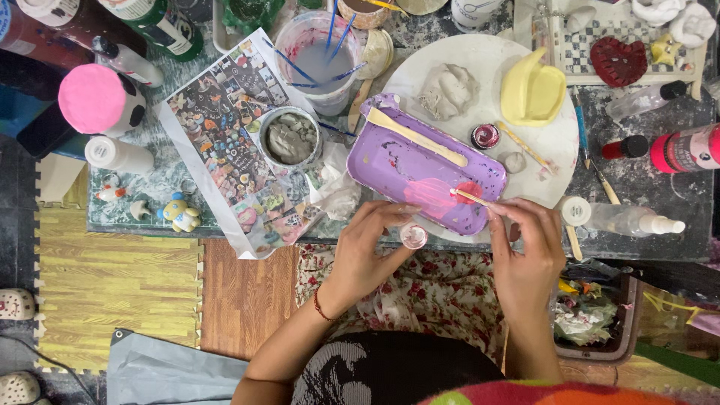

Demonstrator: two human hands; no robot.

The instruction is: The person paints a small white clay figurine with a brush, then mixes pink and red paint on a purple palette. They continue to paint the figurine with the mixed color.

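Currently a thin brush [471, 196] is pinched by the right hand [525, 251], its long axis running up-left onto the purple tray [390, 161], while a small round piece [413, 236] is gripped by the left hand [367, 247] just below that tray's near edge

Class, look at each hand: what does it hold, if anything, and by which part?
The left hand holds a small round pink piece by its edge. The right hand pinches a thin brush partway along its handle, tip in red paint on the purple tray.
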